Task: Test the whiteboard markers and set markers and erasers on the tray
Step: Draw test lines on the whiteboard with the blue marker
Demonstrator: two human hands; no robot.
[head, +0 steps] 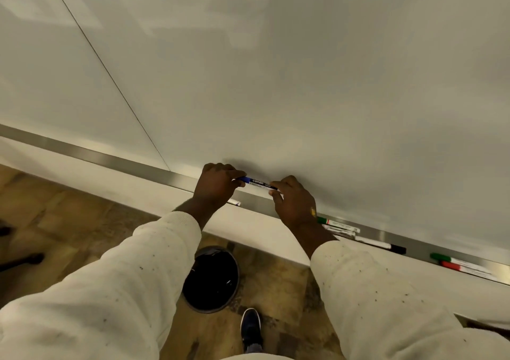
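A blue whiteboard marker [256,182] with a dark label is held level between both hands, just above the metal tray [154,170] that runs along the whiteboard's [276,70] lower edge. My left hand [216,187] grips its left end, and my right hand [294,202] pinches its right end. Another marker [234,202] lies on the tray under my left hand, mostly hidden. To the right on the tray lie several markers [342,228], a black-capped one [386,246], then a green-capped [441,257] and a red-capped marker [455,266]. No eraser is in view.
A round black waste bin [211,279] stands on the patterned floor below the tray, between my arms. My dark shoe [251,329] is beside it. A dark chair base [19,260] shows at the left edge.
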